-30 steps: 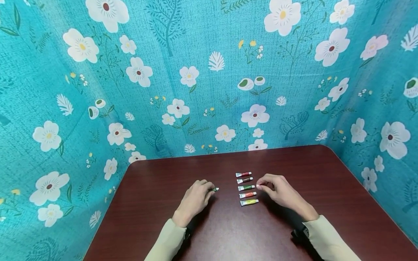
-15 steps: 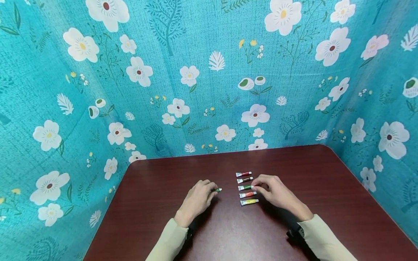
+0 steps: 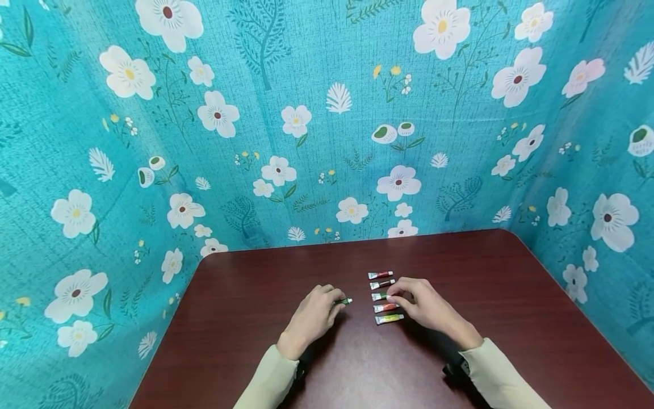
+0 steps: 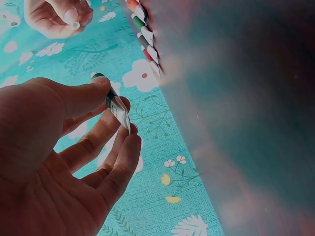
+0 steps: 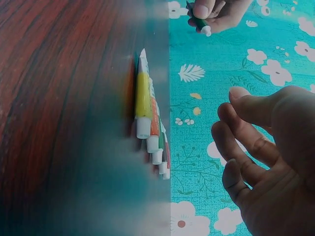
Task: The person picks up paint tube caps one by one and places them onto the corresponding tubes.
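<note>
In the head view, my left hand [image 3: 313,313] pinches a small green paint tube [image 4: 119,110] between thumb and fingers, its white end [image 5: 206,31] pointing right. My right hand [image 3: 429,305] is across from it, thumb and index finger pinched together. Between those fingertips the left wrist view shows a tiny pale piece [image 4: 75,25], seemingly a cap, mostly hidden. Beneath the right fingertips lies a row of paint tubes: red [image 3: 380,275], dark brown [image 3: 382,284], green [image 3: 378,296], orange [image 3: 384,308] and yellow [image 3: 389,319]. The right fingers cover the green one's cap end.
The tubes lie on a dark red-brown table [image 3: 357,369] with a glossy surface. A turquoise flowered cloth [image 3: 327,142] hangs behind the table and along both sides. Each wrist wears a black strap device [image 3: 456,372].
My right hand has moved left, from beside the row to over the cap ends. The left hand has shifted slightly right with the green tube. The row has stayed put.
</note>
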Demonstrator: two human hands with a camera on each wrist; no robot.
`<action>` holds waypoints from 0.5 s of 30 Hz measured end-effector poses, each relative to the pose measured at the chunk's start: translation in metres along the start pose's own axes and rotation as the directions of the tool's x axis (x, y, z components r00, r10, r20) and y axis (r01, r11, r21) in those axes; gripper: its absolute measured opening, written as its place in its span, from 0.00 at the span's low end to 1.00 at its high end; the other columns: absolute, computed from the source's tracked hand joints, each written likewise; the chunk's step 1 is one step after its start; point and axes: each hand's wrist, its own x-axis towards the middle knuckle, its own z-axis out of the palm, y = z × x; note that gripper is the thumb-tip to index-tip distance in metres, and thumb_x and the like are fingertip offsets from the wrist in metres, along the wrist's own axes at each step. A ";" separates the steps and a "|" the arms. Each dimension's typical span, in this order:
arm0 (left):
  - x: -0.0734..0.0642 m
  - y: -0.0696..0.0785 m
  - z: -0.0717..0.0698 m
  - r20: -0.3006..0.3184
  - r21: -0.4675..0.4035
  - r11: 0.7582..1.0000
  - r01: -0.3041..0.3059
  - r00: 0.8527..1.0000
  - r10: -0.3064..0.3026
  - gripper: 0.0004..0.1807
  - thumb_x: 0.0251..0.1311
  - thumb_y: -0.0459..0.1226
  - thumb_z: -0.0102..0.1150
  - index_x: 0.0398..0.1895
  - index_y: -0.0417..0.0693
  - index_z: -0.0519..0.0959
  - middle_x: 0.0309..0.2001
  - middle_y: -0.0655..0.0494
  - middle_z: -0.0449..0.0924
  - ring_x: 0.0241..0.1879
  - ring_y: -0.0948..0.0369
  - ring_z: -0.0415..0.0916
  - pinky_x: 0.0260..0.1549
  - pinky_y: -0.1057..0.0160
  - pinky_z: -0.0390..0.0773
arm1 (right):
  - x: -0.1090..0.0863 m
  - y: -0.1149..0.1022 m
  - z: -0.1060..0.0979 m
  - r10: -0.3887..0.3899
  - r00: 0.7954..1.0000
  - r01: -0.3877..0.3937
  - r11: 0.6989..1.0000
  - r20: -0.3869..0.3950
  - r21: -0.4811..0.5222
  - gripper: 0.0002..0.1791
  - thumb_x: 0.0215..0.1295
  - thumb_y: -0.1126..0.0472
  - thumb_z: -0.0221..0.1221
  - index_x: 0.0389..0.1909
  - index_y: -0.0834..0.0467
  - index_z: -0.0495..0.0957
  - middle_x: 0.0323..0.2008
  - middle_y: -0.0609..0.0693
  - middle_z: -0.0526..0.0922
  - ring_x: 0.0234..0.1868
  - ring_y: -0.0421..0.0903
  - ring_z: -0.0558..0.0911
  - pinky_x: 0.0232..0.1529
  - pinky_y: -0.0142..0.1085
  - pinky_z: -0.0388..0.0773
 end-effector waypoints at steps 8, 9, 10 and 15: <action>0.001 0.003 0.000 -0.012 0.009 1.000 -0.014 1.000 0.014 0.05 0.72 0.39 0.68 0.46 0.52 0.88 0.41 0.59 0.87 0.38 0.61 0.77 0.38 0.66 0.82 | 0.005 -0.005 0.003 -0.014 1.000 0.014 1.000 0.006 0.017 0.06 0.71 0.64 0.69 0.43 0.49 0.88 0.37 0.38 0.85 0.35 0.34 0.79 0.36 0.31 0.80; 0.002 0.004 0.001 -0.012 0.009 1.000 -0.017 1.000 0.017 0.05 0.72 0.39 0.68 0.46 0.52 0.88 0.42 0.59 0.87 0.38 0.61 0.77 0.38 0.66 0.82 | 0.005 -0.006 0.004 -0.019 1.000 0.019 1.000 0.003 0.017 0.05 0.71 0.64 0.69 0.43 0.51 0.88 0.38 0.39 0.85 0.36 0.34 0.79 0.36 0.31 0.80; 0.002 0.004 0.001 -0.011 0.011 1.000 -0.020 1.000 0.020 0.05 0.72 0.39 0.68 0.46 0.52 0.88 0.42 0.59 0.87 0.39 0.61 0.78 0.38 0.66 0.82 | 0.006 -0.007 0.005 -0.022 1.000 0.022 1.000 0.001 0.017 0.05 0.71 0.64 0.69 0.43 0.52 0.89 0.38 0.39 0.86 0.36 0.34 0.80 0.37 0.31 0.80; 0.002 0.006 0.002 -0.010 0.022 0.999 -0.025 1.000 0.025 0.05 0.73 0.40 0.67 0.47 0.53 0.89 0.42 0.60 0.87 0.39 0.61 0.78 0.38 0.66 0.82 | 0.008 -0.008 0.009 -0.024 1.000 0.024 1.000 0.004 0.015 0.05 0.71 0.64 0.69 0.43 0.53 0.89 0.38 0.39 0.86 0.36 0.34 0.79 0.36 0.32 0.80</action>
